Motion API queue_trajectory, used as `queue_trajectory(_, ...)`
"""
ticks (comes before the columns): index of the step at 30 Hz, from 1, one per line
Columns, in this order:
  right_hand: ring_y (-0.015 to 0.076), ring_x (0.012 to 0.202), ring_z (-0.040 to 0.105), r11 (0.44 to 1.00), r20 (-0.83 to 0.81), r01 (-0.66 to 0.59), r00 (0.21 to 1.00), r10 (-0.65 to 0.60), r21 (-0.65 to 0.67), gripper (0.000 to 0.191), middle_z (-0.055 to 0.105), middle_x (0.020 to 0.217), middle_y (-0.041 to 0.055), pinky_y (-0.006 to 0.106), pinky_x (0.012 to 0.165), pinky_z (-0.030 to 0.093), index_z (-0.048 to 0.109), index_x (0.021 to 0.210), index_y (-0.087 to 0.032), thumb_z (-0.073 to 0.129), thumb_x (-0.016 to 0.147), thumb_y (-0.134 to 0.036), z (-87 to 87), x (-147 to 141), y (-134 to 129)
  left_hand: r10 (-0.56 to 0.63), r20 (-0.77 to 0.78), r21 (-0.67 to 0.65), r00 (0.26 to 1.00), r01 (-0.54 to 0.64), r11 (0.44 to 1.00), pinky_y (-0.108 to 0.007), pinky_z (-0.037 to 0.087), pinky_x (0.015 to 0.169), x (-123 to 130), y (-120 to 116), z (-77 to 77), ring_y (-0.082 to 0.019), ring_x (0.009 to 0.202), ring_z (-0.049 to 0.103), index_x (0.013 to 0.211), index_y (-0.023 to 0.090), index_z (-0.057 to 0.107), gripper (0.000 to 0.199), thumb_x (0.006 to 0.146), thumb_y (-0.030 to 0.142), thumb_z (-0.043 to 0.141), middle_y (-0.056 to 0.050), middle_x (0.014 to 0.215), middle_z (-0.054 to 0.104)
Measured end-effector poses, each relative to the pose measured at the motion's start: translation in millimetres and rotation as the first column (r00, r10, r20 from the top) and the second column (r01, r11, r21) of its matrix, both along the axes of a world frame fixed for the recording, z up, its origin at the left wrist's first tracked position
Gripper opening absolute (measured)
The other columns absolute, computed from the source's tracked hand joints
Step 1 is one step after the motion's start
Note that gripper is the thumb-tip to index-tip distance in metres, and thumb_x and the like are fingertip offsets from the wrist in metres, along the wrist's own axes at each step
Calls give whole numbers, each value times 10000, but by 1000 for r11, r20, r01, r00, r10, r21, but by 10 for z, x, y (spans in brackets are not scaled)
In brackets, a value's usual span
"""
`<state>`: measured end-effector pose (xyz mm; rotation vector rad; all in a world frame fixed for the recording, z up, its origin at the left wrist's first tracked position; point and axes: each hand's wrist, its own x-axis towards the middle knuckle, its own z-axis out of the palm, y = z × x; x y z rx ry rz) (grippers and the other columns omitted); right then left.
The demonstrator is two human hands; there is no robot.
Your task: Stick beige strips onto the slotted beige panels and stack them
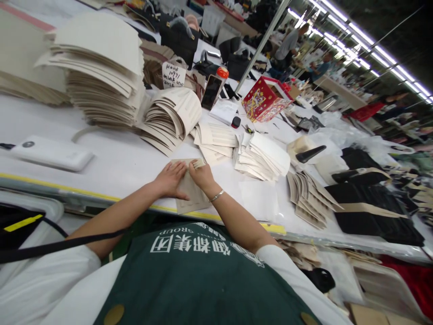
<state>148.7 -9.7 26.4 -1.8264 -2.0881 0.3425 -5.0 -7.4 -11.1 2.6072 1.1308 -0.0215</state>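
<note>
The left hand (173,180) lies flat, fingers out straight, pinching nothing, perhaps to press the beige sheet (191,194) down on the worktop (115,174). The right hand (202,175) curls at the sheet's top; I cannot tell if it pinches. A card (173,75) seems to say "K008 10991"; the green apron (203,289) says "GROUP".

Large indoor workroom. Long white desk (117,168) right in front of you, yellow strip (67,183) along its near edge. Slim pale pole (262,45) rises at a slant past the desk's far side. Upper right of your view: bright tube lights (361,34) in long rows under a dark ceiling (402,18); another desk (343,91) farther off. Pale bin (389,289) below your desk, lower right.
</note>
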Motion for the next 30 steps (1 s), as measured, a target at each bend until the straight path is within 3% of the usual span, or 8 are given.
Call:
queue_trajectory(4,148,683,569,993,135,-114,984,118,-43,191,630,707,67,222,642,384,602,739,-123,450,852,-143,26,79,-328,82,-4,-2,997,-82,997,-452,-27,1092,-25,-60,-12,-309,1374,81,1428,91,174,1156,564,790,494,-155,1497,117)
queue_trajectory(7,121,607,543,966,100,-207,969,224,-153,203,601,637,30,204,584,354,577,688,-143,456,851,-151,41,221,-804,84,-18,-19,996,-84,996,-451,-38,1092,-24,-71,9,-303,1376,74,1429,99,174,1148,564,780,502,-152,1497,114)
queue_trajectory(9,109,571,529,962,66,-193,976,209,-195,222,586,605,15,194,562,345,572,685,-149,442,864,-161,28,250,-914,58,-24,-31,998,-59,998,-451,-42,1091,-33,-56,27,-306,1376,64,1429,86,166,1148,571,770,503,-161,1497,96)
queue_trajectory(14,141,711,563,996,81,-93,992,93,-1,200,631,747,67,213,664,386,595,792,-128,416,876,-152,-45,54,-294,-16,-16,-45,1000,16,999,-451,-38,1089,-79,0,48,-311,1376,59,1428,64,148,1140,587,753,494,-169,1498,80)
queue_trajectory(17,144,721,565,998,49,-67,997,66,7,188,629,740,73,213,676,398,584,774,-124,422,866,-152,-18,-37,-38,-9,-19,-42,1000,8,999,-450,-38,1089,-81,2,48,-307,1376,60,1428,63,137,1136,592,742,498,-168,1497,92)
queue_trajectory(21,125,613,567,975,-40,-126,992,120,-181,192,607,620,29,200,607,406,547,668,-149,452,835,-136,88,73,-443,14,-21,-54,1000,-15,998,-450,-34,1092,-70,-14,36,-305,1377,58,1426,75,153,1122,592,738,504,-160,1500,88)
queue_trajectory(25,106,508,579,849,-308,-141,951,-27,-510,181,594,542,-7,167,494,413,523,657,-172,447,820,-144,115,220,-878,-8,1,-46,1000,8,999,-453,-40,1091,-113,-3,32,-304,1377,60,1423,74,160,1121,590,735,514,-172,1498,78)
queue_trajectory(30,131,592,633,905,-444,7,870,-215,-425,162,640,629,9,188,534,477,546,743,-181,440,854,-229,-4,54,-388,-117,46,-75,992,120,990,-423,23,1102,-205,54,69,-277,1373,121,1427,108,129,1126,580,713,557,-170,1490,143)
